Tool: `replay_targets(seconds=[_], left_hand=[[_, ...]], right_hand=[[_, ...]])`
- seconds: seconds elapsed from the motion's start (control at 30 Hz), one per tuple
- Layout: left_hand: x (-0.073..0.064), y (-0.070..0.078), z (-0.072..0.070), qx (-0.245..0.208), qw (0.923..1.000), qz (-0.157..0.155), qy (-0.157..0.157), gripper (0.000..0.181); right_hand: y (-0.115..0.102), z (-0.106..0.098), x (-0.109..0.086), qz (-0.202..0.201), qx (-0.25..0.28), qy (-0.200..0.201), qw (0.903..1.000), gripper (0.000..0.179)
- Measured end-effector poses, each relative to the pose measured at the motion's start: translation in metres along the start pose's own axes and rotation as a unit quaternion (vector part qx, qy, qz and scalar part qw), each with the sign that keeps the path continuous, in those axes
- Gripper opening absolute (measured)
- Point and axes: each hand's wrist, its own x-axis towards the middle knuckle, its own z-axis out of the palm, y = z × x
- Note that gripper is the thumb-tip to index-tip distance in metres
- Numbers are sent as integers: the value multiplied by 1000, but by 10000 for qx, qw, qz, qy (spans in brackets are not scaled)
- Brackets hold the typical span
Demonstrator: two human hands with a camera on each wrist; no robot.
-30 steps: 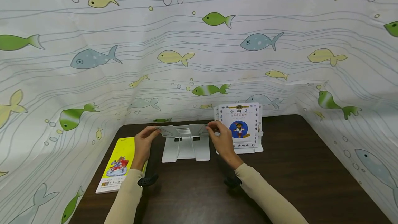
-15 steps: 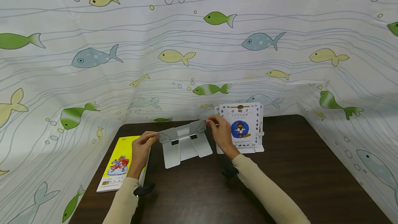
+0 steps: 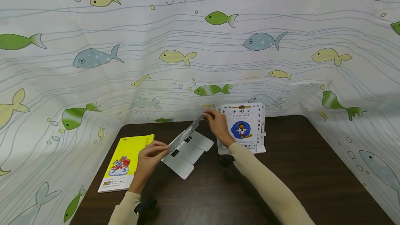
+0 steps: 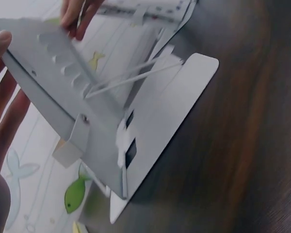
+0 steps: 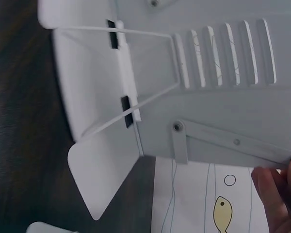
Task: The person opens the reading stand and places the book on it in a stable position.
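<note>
A white metal book stand [image 3: 187, 155] stands turned at an angle in the middle of the table, its slotted back panel [image 5: 218, 107] raised from the base. My left hand [image 3: 151, 155] pinches the near end of that panel's upper edge between thumb and fingers. At the far end, my right hand [image 3: 218, 126] pinches the upper corner. A wire prop [image 4: 136, 79] runs from the slots to the base plate [image 4: 184, 92], which shows two dark cutouts near its hinge. In the right wrist view, a riveted side arm [image 5: 237, 141] lies along the panel by my right fingers.
A yellow-covered book [image 3: 128, 159] lies flat at the left, beside my left hand. Behind my right forearm, a white book [image 3: 250, 117] rests upright on a second white stand [image 3: 261, 148]. Fish-patterned cloth [image 3: 200, 72] walls in the dark wooden table [image 3: 297, 169].
The stand has turned counterclockwise in the head view. Its left end has swung toward me with my left hand, and its right end has gone farther back with my right hand.
</note>
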Motion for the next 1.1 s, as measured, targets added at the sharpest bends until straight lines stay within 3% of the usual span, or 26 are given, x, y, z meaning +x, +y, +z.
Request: replay_targets(seconds=[0.17,0.3,0.47,0.6,0.73,0.87,1.1], left_hand=[[-6,6,19,-80,9971,693,-301,22],[-10,15,43,214,9913,1277,-251,28],[-13,26,75,547,9840,1691,-109,30],[-14,32,88,688,9810,1814,-53,26],[-12,34,88,768,9809,1780,-167,25],[-6,31,79,832,9842,1535,-289,24],[22,28,56,1192,9887,900,-90,9]], right_hand=[[-5,10,12,202,298,-275,9990,26],[-12,21,20,216,452,-624,9968,27],[-19,32,24,86,172,-998,9948,29],[-19,36,23,-19,-111,-1028,9946,28],[-17,33,20,92,198,-1002,9947,27],[-20,26,15,116,599,-825,9947,24],[-29,13,-18,316,1056,-395,9931,22]])
